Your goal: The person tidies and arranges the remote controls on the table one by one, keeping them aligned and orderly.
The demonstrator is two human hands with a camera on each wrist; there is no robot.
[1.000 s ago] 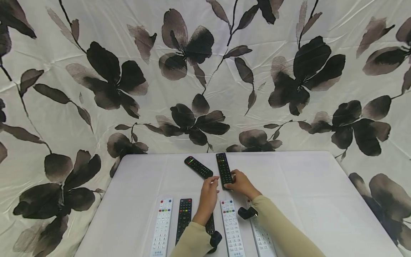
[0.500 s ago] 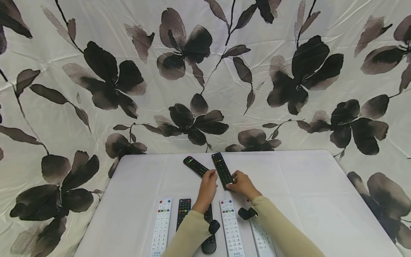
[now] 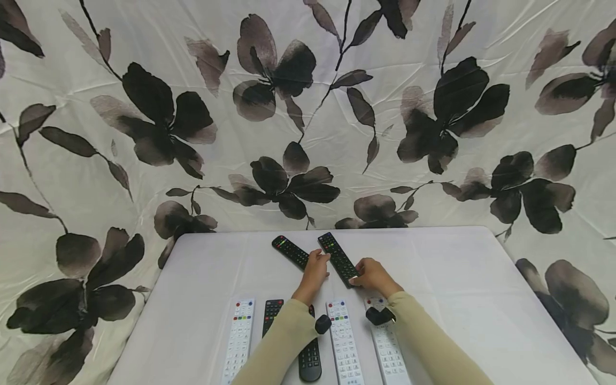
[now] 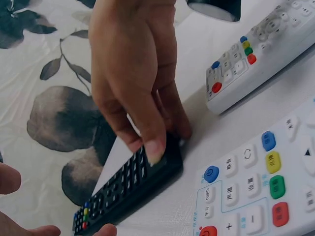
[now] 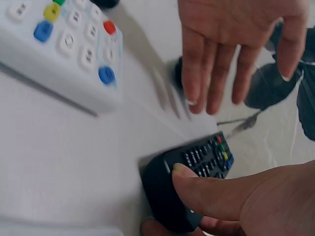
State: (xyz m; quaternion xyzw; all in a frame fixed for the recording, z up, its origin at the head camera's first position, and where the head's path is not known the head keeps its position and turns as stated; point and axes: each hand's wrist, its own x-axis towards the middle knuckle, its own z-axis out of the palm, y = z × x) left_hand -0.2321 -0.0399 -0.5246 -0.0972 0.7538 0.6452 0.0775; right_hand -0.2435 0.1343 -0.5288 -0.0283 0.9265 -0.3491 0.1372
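My right hand [image 3: 375, 274] holds the lower end of a black remote control [image 3: 337, 258] between thumb and fingers, near the back of the table. In the right wrist view the thumb [image 5: 206, 191] presses on its button face. This remote slants, its top end toward the far left. Close to its left side is my left hand [image 3: 315, 271], with fairly straight fingers [image 5: 221, 73] in the right wrist view and nothing held. A second black remote control [image 3: 289, 251] lies slanted beyond the left hand, which hides its lower end.
Nearer me stands a row of remotes: a white remote [image 3: 239, 337], a black remote [image 3: 272, 310], another black remote [image 3: 309, 363] and two white remotes, one [image 3: 344, 342] beside the other [image 3: 389, 347]. My sleeves cover parts of them. A floral cloth [image 3: 289, 107] hangs behind the white table [image 3: 457, 299].
The remote in my right hand has turned, its lower end swinging right so that it slants more. My left hand has moved a little farther from me.
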